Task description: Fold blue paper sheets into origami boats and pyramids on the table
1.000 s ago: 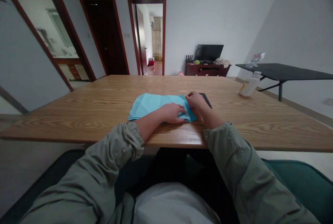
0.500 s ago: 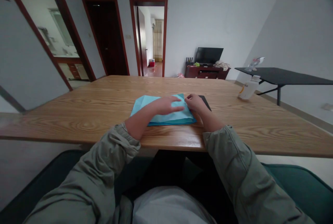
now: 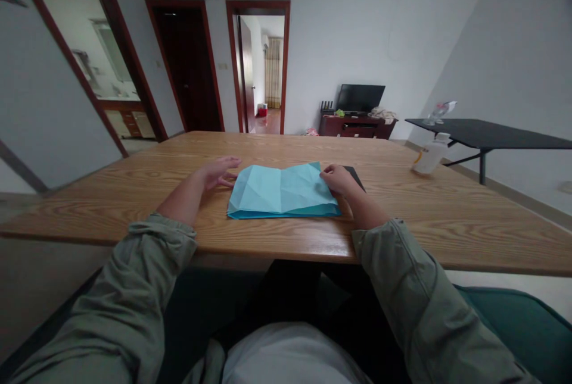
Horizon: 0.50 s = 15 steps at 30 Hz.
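Creased light-blue paper [image 3: 279,190], folded in layers, lies on the wooden table in front of me. Just off its left edge, my left hand [image 3: 218,173] is held with its fingers apart and nothing in them. At the paper's upper right corner, my right hand [image 3: 336,179] pinches the edge between thumb and fingers. A dark flat object [image 3: 354,177] shows partly from behind my right hand; the rest of it is hidden.
On the right of the wooden table [image 3: 286,241] stands a translucent white bottle [image 3: 429,156]. Beyond it is a black folding table [image 3: 491,133] with a clear plastic item on top. A TV [image 3: 360,99] sits on a far cabinet.
My left hand has moved left, off the paper, to beside its left edge. The paper's top is now uncovered. My right hand has stayed at the upper right corner.
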Each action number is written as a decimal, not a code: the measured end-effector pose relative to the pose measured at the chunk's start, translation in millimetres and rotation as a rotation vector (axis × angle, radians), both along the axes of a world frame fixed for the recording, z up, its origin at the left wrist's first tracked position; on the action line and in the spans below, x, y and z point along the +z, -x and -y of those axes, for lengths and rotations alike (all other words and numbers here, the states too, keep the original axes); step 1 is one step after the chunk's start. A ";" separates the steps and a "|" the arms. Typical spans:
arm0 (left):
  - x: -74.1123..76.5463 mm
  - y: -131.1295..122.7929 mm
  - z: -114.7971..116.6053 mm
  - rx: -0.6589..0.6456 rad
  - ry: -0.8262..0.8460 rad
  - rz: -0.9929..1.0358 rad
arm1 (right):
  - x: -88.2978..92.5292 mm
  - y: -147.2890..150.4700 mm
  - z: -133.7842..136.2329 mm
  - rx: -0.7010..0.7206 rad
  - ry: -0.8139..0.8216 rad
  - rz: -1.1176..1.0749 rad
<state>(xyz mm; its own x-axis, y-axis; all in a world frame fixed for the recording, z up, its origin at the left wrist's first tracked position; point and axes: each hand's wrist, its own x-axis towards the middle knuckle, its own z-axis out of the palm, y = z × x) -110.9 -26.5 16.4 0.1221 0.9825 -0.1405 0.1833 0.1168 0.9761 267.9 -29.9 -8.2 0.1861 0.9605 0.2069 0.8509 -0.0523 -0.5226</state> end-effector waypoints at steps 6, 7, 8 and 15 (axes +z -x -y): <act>4.7 -2.5 5.0 0.011 0.004 0.006 | 0.4 0.7 0.8 -0.001 -0.001 0.007; 4.9 -1.8 5.5 0.005 0.007 0.012 | 0.0 0.7 0.4 0.001 -0.002 0.003; 5.0 -1.5 5.9 -0.002 0.009 0.016 | -0.4 0.6 -0.1 0.003 -0.003 -0.002; 8.3 -7.5 16.0 -0.027 0.004 -0.003 | 1.6 1.1 1.0 -0.013 -0.002 -0.012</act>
